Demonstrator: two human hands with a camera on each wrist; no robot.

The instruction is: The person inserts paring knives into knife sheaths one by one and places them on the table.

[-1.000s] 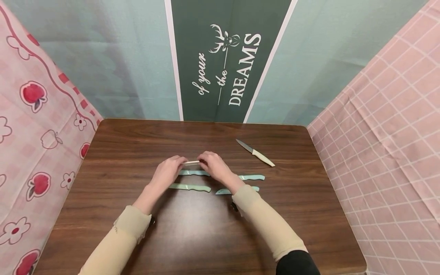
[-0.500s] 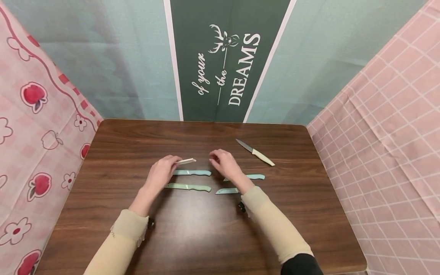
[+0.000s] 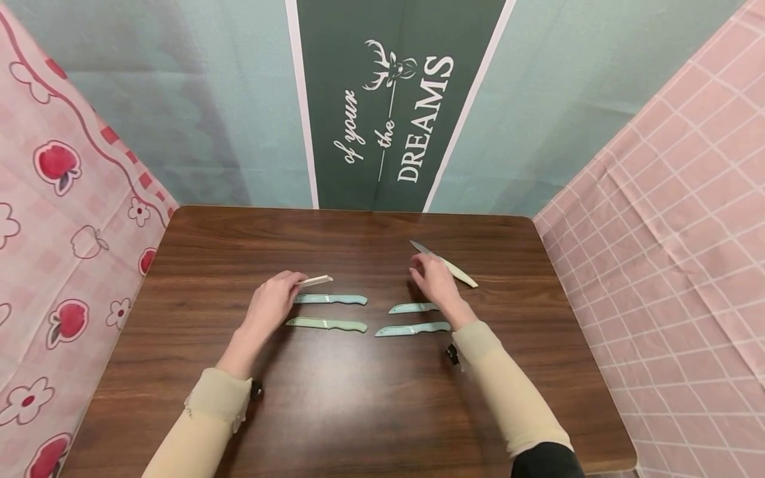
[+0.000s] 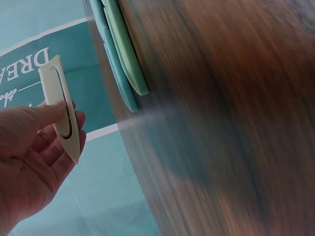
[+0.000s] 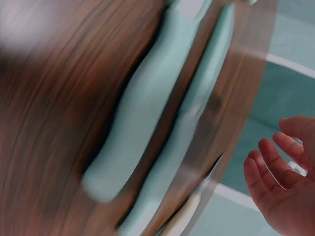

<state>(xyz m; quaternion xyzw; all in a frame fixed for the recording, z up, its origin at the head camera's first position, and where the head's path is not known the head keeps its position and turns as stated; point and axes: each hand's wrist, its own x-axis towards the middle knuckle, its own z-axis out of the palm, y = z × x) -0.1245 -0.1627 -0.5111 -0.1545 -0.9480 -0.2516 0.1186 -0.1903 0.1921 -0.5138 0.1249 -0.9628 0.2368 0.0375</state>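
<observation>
My left hand (image 3: 273,296) pinches a cream knife sheath (image 4: 60,105) between thumb and fingers, held above the table's left-middle part. A long slot runs along the sheath in the left wrist view. My right hand (image 3: 437,282) holds nothing, its fingers loosely bent, close to an unsheathed paring knife with a cream handle (image 3: 461,273) and a grey blade (image 3: 421,247). The hand hides part of that knife in the head view; whether they touch is unclear. In the right wrist view the fingers (image 5: 275,167) look apart from the knife.
Nearer me lie sheathed knives: a blue one (image 3: 343,299) and a green one (image 3: 340,325) at left, two light blue-green ones (image 3: 427,328) at right. The brown wooden table (image 3: 335,411) meets a printed curtain (image 3: 251,133) at its back edge.
Both hands were together at the cream sheath. My right hand has let go and moved right to the cream-handled knife. My left hand has drawn slightly left, keeping the sheath.
</observation>
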